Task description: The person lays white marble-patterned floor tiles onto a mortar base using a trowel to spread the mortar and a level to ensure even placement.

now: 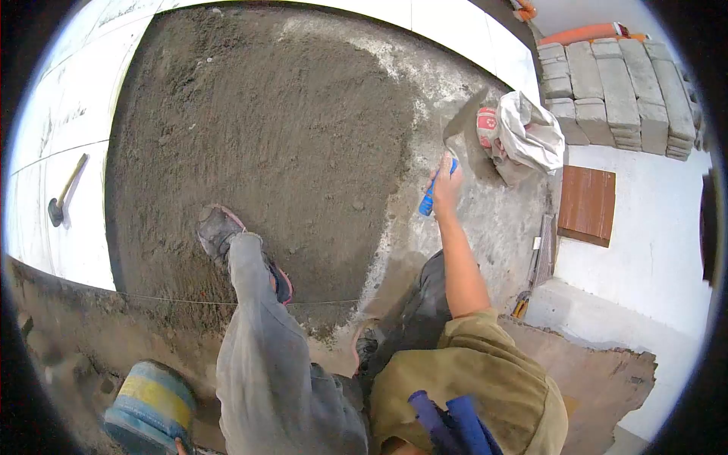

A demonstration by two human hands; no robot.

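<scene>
My right hand [447, 186] is closed around the blue handle of a trowel [427, 203]. The trowel's grey blade [464, 121] points away from me, beside a white and red sack [531, 133] on the rough concrete. At the bottom left, a fingertip of my left hand [180, 447] shows against a blue and yellow bucket [155, 402]; the rest of that hand is out of frame. Dark, damp mortar [265, 136] covers the floor left of the trowel, with one of my shoes [218, 231] on it.
White tiles [76, 205] border the mortar at left and top, with a hammer [67, 189] lying on the left ones. A string [174, 300] crosses near my feet. Grey blocks [618, 91] are stacked at the upper right, near a brown panel [586, 205].
</scene>
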